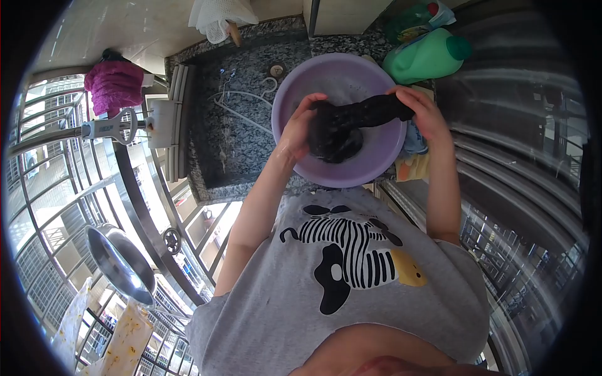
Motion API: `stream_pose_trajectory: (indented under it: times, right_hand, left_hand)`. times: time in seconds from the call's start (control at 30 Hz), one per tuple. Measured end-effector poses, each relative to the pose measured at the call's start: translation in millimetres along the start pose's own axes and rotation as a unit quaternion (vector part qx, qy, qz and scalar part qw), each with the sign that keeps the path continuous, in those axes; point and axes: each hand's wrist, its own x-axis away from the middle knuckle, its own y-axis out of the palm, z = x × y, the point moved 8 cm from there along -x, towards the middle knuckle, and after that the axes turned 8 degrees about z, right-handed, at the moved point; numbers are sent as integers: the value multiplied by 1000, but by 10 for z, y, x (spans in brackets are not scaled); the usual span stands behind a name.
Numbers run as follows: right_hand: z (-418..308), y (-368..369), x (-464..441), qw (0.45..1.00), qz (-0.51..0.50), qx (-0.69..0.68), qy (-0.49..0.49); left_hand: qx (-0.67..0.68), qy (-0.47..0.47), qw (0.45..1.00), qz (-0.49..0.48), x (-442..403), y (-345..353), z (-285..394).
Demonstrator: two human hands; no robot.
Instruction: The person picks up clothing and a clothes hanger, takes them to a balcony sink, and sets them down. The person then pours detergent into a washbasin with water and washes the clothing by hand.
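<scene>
A wet, dark piece of clothing (342,128) is held over a round purple basin (370,164) with some water in it. My left hand (300,128) grips its bunched end at the basin's left side, with the fingers partly hidden behind the cloth. At the right rim, my right hand (421,113) is closed on the other end, which is stretched and twisted between the two hands. Part of the cloth hangs in a loop low in the basin. Its exact kind cannot be made out.
Left of the basin, a white hanger (244,109) lies in the dark granite sink (207,144). A green bottle (426,56) stands behind on the right. A purple towel (114,84) hangs at the left, near metal window bars. A white mesh bag (219,15) hangs at the back.
</scene>
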Motion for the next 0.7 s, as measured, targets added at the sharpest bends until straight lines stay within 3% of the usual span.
stream_pose_trajectory:
  times: [0.07, 0.13, 0.2, 0.23, 0.27, 0.3, 0.33, 0.4, 0.43, 0.47, 0.57, 0.6, 0.63, 0.7]
  right_hand:
    - [404, 142, -195, 970, 32, -229, 80]
    - [687, 252, -312, 980, 163, -106, 38]
    - [584, 709, -234, 971, 160, 120, -129]
    - [444, 1111, -58, 963, 117, 183, -159]
    - [507, 1406, 102, 923, 136, 316, -173]
    - [266, 1693, 325, 867, 156, 364, -301]
    - [378, 1628, 195, 847, 188, 416, -271]
    - [485, 1317, -186, 830, 262, 446, -208]
    - [479, 1054, -381, 833, 308, 424, -176]
    - [514, 882, -428, 835, 353, 400, -139]
    - [434, 1271, -162, 858, 279, 409, -140]
    - [349, 1525, 28, 852, 221, 421, -220]
    - [266, 1637, 154, 836, 237, 368, -331]
    - [539, 1272, -222, 826, 281, 451, -186]
  left_hand:
    - [23, -41, 999, -17, -194, -77, -179]
    - [84, -102, 991, -7, -267, -12, -354]
    - [123, -154, 980, 4, -366, -48, -574]
    - [130, -178, 975, 8, -489, -173, -766]
    - [136, -203, 970, 10, -671, -354, -1008]
    - [257, -181, 942, -121, -810, -287, -1105]
    - [360, -181, 879, -255, -734, -60, -998]
    - [210, -157, 965, -14, -666, -108, -1161]
    - [25, -157, 974, 161, -544, -182, -1048]
    - [80, -175, 974, 123, -588, -160, -1154]
    - [46, -94, 991, 84, -983, -513, -1311]
    - [99, -105, 988, 48, -946, -504, -1335]
    - [151, -120, 981, 12, -908, -499, -1361]
    - [-128, -120, 971, 165, -868, -552, -1191]
